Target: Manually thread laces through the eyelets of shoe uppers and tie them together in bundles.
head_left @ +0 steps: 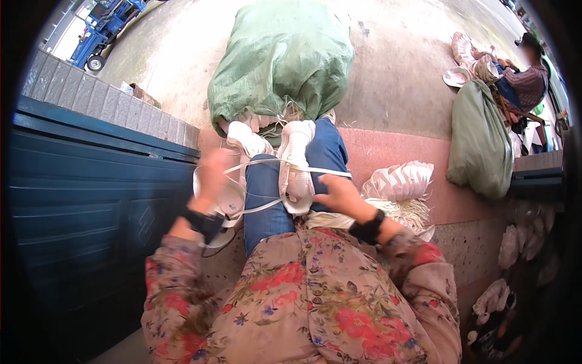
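A white sneaker (297, 159) rests on my jeans-covered legs, its toe pointing away from me. From it a white shoelace (327, 172) stretches across toward both sides, and a looser loop hangs on the left. My left hand (214, 177), smeared by motion, is left of the sneaker at one end of the lace; its fingers cannot be made out. Just right of the sneaker's heel is my right hand (341, 195), thumb and forefinger apart, with the lace passing just beyond it. Another white shoe (247, 139) lies by my left knee, and pale shoes sit under my left hand.
A big green sack (282, 57) of shoes stands ahead. Stacked white shoe pieces (399, 181) and a bundle of pale laces (403, 212) lie at my right. A blue door panel (103, 200) borders the left. Far right, a seated person (526, 85) is behind an olive sack (480, 139).
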{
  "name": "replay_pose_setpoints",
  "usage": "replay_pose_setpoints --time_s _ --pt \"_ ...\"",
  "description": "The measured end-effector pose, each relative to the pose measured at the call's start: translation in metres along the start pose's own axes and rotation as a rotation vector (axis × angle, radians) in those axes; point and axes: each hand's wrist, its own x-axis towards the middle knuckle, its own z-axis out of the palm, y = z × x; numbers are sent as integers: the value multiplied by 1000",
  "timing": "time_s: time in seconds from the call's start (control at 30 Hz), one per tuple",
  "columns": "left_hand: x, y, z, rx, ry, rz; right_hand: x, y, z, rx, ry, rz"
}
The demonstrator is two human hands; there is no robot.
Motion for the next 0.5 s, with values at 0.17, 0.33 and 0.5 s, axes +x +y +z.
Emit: replay_pose_setpoints --time_s 0.17,0.33,0.5 --pt "-35 103 70 389 -399 444 15 -16 20 -169 27 42" --pt "-35 97 93 608 -191 633 21 -10 17 -77 79 46" --pt "-31 97 98 634 -218 627 33 -7 10 -63 28 89"
